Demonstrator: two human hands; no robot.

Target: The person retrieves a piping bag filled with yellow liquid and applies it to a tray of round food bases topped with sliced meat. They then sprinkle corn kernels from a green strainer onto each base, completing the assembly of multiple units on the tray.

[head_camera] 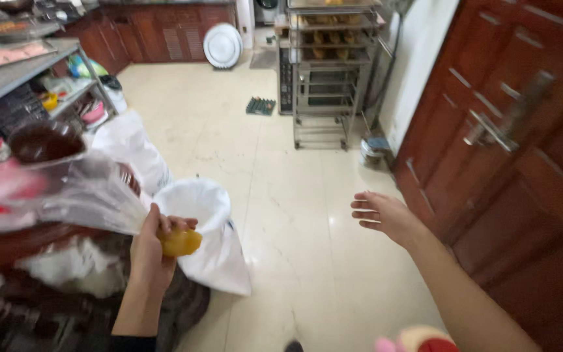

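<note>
— What's in the left hand (151, 251)?
— It's closed around a yellow piece of food (180, 242) and the neck of a clear plastic bag (79, 195), which stretches away to its left.
— And just past that grip?
— An open white sack (198, 215) on the floor (281, 195).
— The right hand (380, 214)?
— Empty, fingers spread, near a wooden door (522, 163).

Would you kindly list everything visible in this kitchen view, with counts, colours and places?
yellow object: one, yellow, in the left hand
clear plastic bag: one, transparent, left
white sack: one, open, on the floor
metal rack: one, grey, at the back
round plate: one, white, against cabinets
wooden door: one, dark brown, right
left hand: gripping object and bag
right hand: open, over the floor
</note>
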